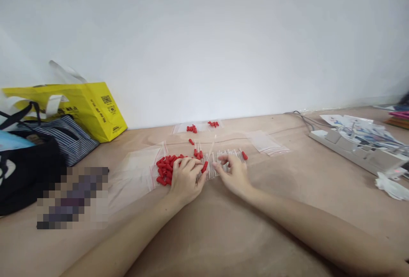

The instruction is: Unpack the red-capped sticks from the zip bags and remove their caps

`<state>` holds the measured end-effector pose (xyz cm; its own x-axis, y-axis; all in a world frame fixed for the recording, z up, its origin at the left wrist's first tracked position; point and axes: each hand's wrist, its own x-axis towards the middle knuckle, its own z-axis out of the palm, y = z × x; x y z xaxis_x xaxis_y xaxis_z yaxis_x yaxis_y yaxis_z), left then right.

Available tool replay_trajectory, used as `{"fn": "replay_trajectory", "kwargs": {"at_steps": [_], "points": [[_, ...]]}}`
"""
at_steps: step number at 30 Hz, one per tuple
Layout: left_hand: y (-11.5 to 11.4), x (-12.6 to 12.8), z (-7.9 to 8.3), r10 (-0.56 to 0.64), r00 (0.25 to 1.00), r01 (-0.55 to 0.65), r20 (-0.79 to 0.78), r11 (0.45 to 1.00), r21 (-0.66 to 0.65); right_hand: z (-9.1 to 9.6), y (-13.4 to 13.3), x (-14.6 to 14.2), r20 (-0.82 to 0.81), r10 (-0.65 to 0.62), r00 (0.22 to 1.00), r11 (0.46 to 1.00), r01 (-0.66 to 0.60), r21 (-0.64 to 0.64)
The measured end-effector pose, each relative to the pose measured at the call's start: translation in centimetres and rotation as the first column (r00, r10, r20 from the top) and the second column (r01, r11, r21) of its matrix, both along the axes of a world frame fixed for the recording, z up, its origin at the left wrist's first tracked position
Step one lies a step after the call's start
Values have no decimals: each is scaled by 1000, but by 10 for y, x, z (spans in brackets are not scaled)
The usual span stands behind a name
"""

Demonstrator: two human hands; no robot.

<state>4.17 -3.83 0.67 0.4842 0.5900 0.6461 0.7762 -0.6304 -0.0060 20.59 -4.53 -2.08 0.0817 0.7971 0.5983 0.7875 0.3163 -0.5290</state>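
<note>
A pile of small red caps (pixel 166 168) lies on the tan table beside a clear zip bag (pixel 137 170). My left hand (pixel 185 179) rests on the pile's right edge, fingers curled, with one red cap (pixel 204 166) at its fingertips. My right hand (pixel 231 174) lies on a row of clear thin tubes (pixel 223 160), fingers bent over them. A few capped tubes (pixel 198 152) stand between the hands and farther back. What my right hand's fingers pinch is too small to name.
A yellow bag (pixel 96 108), a striped bag (pixel 64 138) and a black bag (pixel 22 170) sit at the left. More zip bags (pixel 266 142) lie behind. A white power strip (pixel 351 151) with cables and papers occupies the right. A white wall stands behind.
</note>
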Motion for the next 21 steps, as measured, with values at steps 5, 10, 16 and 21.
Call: {"fn": "replay_trajectory", "kwargs": {"at_steps": [5, 10, 16, 21], "points": [[4, -5, 4, -19, 983, 43, -183, 991, 129, 3, 4, 30, 292, -56, 955, 962, -27, 272], [4, -6, 1, -15, 967, 61, -256, 983, 175, 1, 10, 29, 548, 42, 835, 891, -279, 357], [3, -2, -4, -47, 977, 84, -209, 982, 171, -5, 11, 22, 572, 111, 812, 867, -360, 343], [4, 0, -10, -107, 975, 136, -193, 980, 143, -8, 7, 22, 570, 140, 810, 824, -415, 386]]}}
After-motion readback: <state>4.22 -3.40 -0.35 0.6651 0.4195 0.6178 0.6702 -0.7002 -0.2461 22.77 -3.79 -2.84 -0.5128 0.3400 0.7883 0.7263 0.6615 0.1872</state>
